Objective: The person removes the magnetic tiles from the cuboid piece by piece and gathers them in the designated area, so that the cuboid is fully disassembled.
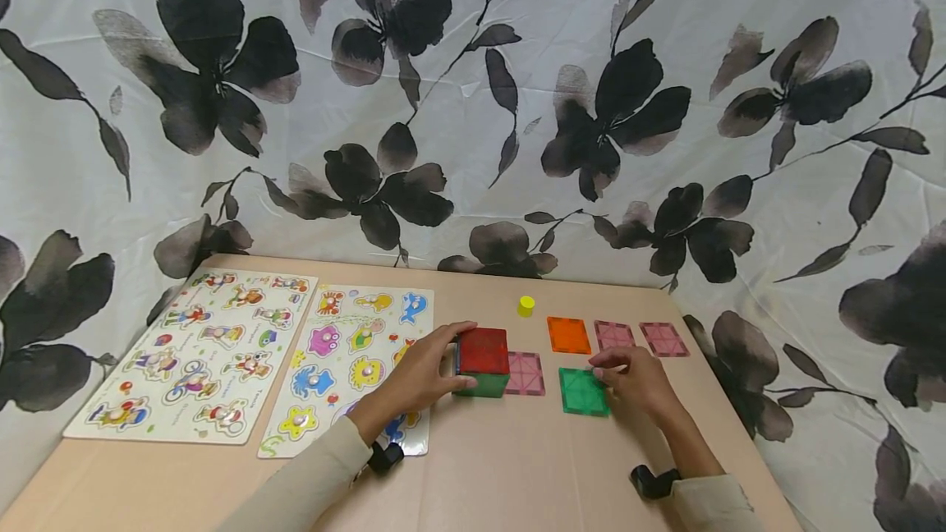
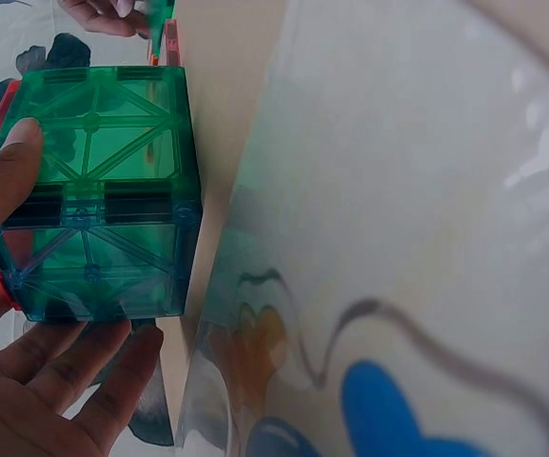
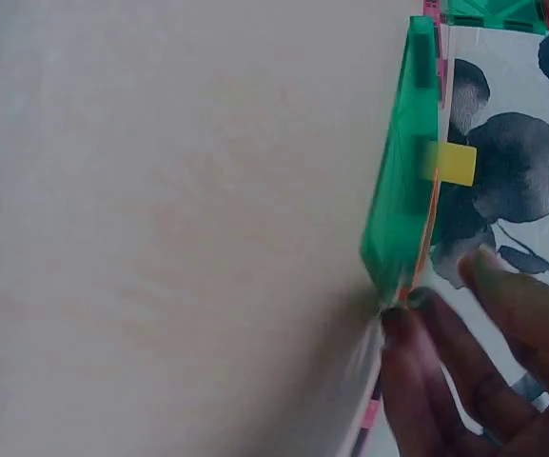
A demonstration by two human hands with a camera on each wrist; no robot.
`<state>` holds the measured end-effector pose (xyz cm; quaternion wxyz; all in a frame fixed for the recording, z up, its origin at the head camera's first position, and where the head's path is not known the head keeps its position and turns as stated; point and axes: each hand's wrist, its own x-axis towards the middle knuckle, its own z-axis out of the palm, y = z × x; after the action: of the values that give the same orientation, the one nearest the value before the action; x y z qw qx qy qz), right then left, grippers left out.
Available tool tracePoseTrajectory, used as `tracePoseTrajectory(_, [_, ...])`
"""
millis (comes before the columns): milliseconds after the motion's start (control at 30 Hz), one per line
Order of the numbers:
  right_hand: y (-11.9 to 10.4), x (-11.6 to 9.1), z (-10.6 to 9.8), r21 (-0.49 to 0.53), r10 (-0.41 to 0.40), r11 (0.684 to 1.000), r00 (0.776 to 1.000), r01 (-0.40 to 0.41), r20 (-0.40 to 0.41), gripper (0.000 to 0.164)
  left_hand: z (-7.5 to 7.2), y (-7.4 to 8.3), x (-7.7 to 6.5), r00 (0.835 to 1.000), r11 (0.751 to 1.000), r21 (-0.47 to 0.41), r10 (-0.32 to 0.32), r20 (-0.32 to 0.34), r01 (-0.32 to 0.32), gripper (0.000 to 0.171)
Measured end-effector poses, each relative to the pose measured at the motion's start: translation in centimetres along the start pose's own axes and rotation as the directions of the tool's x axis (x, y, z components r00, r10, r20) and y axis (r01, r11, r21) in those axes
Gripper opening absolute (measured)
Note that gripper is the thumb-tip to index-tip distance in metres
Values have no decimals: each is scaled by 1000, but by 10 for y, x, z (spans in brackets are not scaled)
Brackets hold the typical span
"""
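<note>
5 loose tiles point(image 1: 584, 392), 1 cube point(image 1: 482, 361), 2 bds point(image 1: 199, 351).

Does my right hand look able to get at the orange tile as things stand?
Probably yes. The orange tile lies close to your right hand with nothing on top of it, though your fingers are at the green tile and may need to leave that first.

Backdrop: a white fabric sheet point(image 1: 473, 121), floral-patterned in black and grey, spans the area behind the table and extends along its left and right sides. Faint creases mark its surface. Work surface: a light beige tabletop point(image 1: 473, 474) with a straight far edge. Lighting: soft, diffuse.
</note>
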<state>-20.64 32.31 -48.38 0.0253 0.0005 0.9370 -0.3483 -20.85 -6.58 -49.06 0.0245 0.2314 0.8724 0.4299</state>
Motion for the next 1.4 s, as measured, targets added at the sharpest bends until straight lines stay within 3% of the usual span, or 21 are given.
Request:
tracePoseTrajectory(200, [-15, -2, 3, -59, -38, 998, 998, 35, -42, 18, 0, 0, 0, 1000, 1000, 6, -6, 0, 6, 88])
tracePoseTrajectory(467, [-35, 4, 22, 14, -137, 991, 990, 136, 33, 27, -1, 0, -2, 1000, 1000, -3, 2, -3, -2, 89])
tracePoseTrajectory(800, [-62, 14, 52, 119, -255, 963, 959, 240, 122, 41, 0, 2, -3, 1000, 1000, -8, 14, -5, -14, 89])
tracePoseTrajectory(1033, [-70, 18, 66, 9, -256, 966, 951, 258, 173, 49, 0, 2, -2, 1000, 1000, -6, 7, 2, -7, 89])
tracePoseTrajectory(1400, [-76, 20, 72, -155, -329, 922, 930, 354, 165, 54, -1, 2, -1, 1000, 1000, -5, 8, 1, -8, 88])
